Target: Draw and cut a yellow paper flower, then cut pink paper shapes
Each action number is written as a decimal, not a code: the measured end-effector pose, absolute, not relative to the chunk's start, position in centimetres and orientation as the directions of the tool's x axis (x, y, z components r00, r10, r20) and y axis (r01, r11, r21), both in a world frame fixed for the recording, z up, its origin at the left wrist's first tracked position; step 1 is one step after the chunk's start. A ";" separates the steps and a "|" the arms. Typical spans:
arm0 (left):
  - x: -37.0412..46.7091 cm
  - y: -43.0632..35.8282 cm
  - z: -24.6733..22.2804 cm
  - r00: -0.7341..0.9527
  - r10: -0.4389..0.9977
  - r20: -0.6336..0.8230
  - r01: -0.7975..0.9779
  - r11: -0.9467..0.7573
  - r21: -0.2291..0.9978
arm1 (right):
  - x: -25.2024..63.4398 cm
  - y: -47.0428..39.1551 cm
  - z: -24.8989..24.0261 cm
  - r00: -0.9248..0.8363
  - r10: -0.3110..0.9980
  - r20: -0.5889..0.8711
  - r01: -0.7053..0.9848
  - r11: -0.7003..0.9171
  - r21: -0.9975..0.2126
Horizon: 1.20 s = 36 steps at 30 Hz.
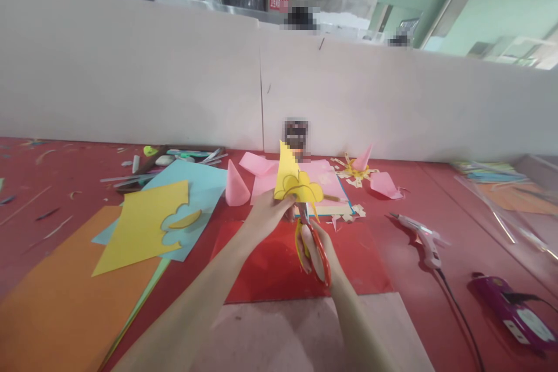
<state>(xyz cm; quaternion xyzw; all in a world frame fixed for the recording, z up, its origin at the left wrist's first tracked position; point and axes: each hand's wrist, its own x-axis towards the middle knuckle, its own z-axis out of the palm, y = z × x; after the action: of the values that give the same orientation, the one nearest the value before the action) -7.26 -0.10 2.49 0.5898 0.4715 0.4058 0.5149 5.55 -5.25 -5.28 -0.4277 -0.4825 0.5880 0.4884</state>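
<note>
A yellow paper piece (286, 167) with a scalloped, flower-like lower edge is held up in my left hand (279, 206), fingers closed on its lower left part. Through the handles of red and yellow scissors (324, 261) go the fingers of my right hand (320, 247). The scissor blades point up and meet the paper's lower edge, where a thin yellow strip hangs down. Below both hands lies a red sheet (261, 267). A larger yellow sheet (143, 221) with curved cutouts rests at the left on a light blue sheet (209, 186).
Pink cones (236, 186) and pink paper (257, 164) stand and lie behind my hands. At the right are a glue gun (425, 238) with its cord and a purple power strip (512, 308). Orange sheets (56, 279) cover the left front. A white partition (131, 75) closes the back.
</note>
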 end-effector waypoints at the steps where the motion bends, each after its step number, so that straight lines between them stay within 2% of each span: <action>1: -7.3 -0.1 2.5 0.229 0.973 -0.007 0.131 -0.023 0.991 | 5.6 -5.3 -5.3 -0.158 0.987 -0.036 -0.159 -0.062 -0.985; 16: -7.6 0.0 3.0 0.237 0.971 -0.036 0.104 0.011 0.995 | 5.8 -5.5 -4.3 -0.179 0.980 -0.085 -0.147 -0.112 -0.983; 23: -7.5 0.3 2.6 0.180 0.981 -0.071 0.089 0.055 0.994 | 5.7 -5.4 -5.0 -0.173 0.984 -0.036 -0.163 -0.064 -0.984; 30: -8.0 0.0 3.2 0.221 0.974 -0.054 0.203 0.008 0.979 | 5.8 -4.9 -5.6 -0.223 0.971 0.082 -0.200 0.037 -0.979; 36: -8.2 0.0 3.0 0.288 0.957 -0.039 0.254 -0.037 0.966 | 5.8 -4.8 -5.5 -0.203 0.978 0.040 -0.201 -0.002 -0.980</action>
<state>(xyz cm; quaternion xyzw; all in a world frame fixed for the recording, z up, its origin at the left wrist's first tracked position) -8.18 0.00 2.97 0.6282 0.4820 0.3518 0.4993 5.80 -4.75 -5.53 -0.3878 -0.5011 0.5920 0.4980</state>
